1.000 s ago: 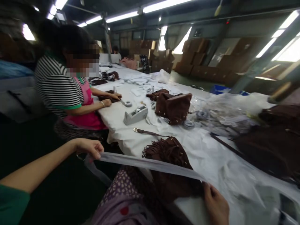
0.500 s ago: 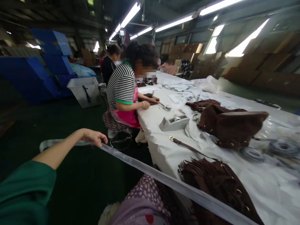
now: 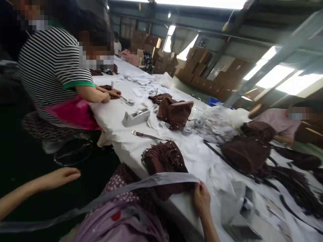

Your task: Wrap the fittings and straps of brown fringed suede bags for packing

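Observation:
A long, translucent pale strip point(image 3: 156, 178) runs slack across my lap from the lower left. Its far end is pinched in my right hand point(image 3: 202, 198), beside the table's near edge. Under and behind the strip lies a dark brown fringed bag point(image 3: 163, 159) with metal eyelets. My left hand point(image 3: 60, 177) reaches out at the left with its fingers stretched, above the strip and apart from it. Past the bag, a brown strap with a buckle point(image 3: 143, 135) rests on the white-covered table point(image 3: 126, 148).
A grey tape dispenser point(image 3: 136, 116) and another brown bag point(image 3: 174, 112) stand farther along the table. More brown bags point(image 3: 247, 154) and a metal-and-white dispenser point(image 3: 246, 208) are at the right. A co-worker in a striped shirt point(image 3: 55, 64) sits at the left; another person point(image 3: 277, 122) is across.
The view has swung to the right, bringing my right hand into sight with the strip's end. My left hand has let go of the strip, which has gone from taut to slack.

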